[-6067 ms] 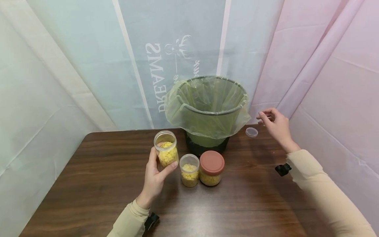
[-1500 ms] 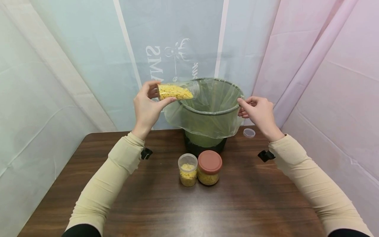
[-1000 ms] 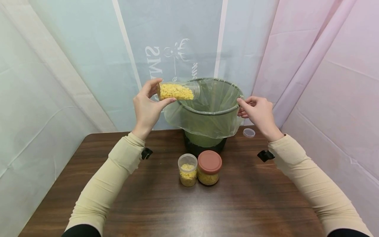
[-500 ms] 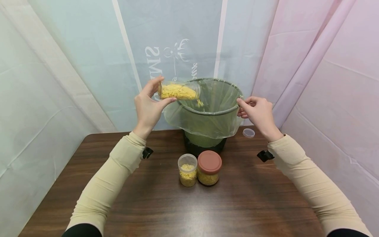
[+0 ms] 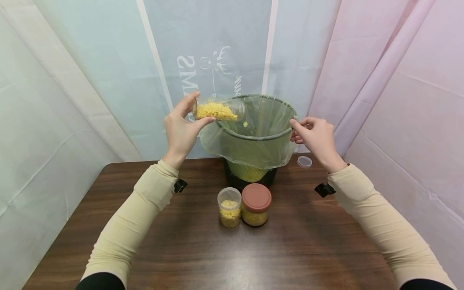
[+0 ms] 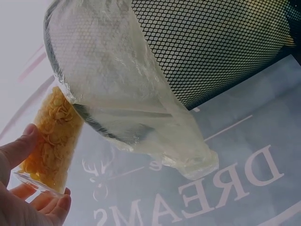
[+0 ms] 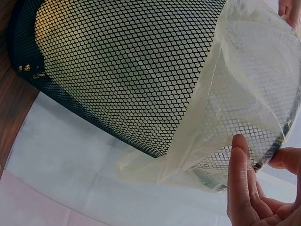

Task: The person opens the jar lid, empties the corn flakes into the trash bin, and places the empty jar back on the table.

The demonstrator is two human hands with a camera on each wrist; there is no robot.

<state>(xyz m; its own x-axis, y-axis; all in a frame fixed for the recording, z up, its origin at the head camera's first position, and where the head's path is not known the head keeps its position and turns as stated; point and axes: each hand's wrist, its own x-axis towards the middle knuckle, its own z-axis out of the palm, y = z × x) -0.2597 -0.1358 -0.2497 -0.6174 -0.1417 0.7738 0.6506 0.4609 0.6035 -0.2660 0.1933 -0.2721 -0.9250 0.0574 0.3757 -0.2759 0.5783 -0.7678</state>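
My left hand grips a clear jar of yellow flakes by its base end. The jar lies almost level, its uncapped mouth over the left rim of a mesh trash bin. A small clump of flakes is in the air below the mouth. On the bin's right side, my right hand pinches the rim and the pale green bin liner, thumb on top and fingers outside. Yellow shows through the mesh near the bin's bottom in the right wrist view.
In front of the bin stand an uncapped clear jar partly filled with yellow flakes and, touching it, a jar with a reddish lid. A clear lid lies right of the bin on the wooden table. Fabric walls surround the table.
The left hand has raised the jar from upright above the table and tipped it over the bin; flakes have dropped in. The right hand has moved from above the lid to the bin's rim.
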